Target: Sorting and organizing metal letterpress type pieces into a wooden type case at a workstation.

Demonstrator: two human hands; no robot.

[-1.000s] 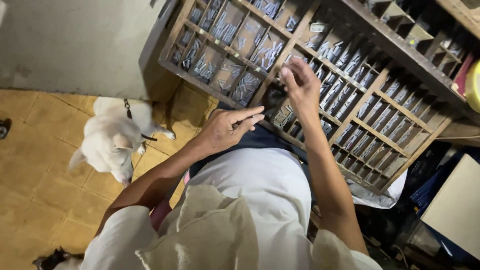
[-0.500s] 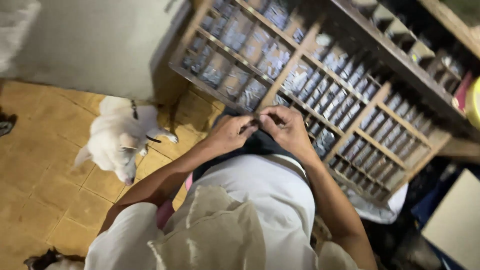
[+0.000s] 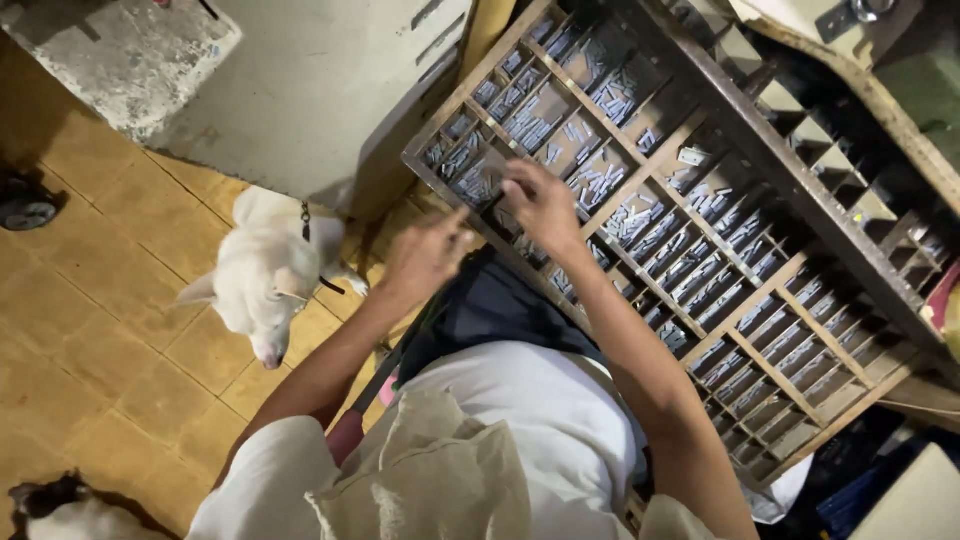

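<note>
Since 0.5 seconds ago both hands have parted: right hand now reaches, fingers curled, into the wooden type case; whether it grips a metal sort, I cannot tell. Left hand hovers close, loosely pinched, seemingly ready to receive.

A white dog with a dark collar stands on the tan tiled floor, head lowered, just below a grey concrete wall. To the dog's far left, at the frame's edge, lies a dark sandal. Well below the dog, in the bottom corner, part of another animal with dark and white fur shows. A second wooden compartment rack sits far right of the dog.
</note>
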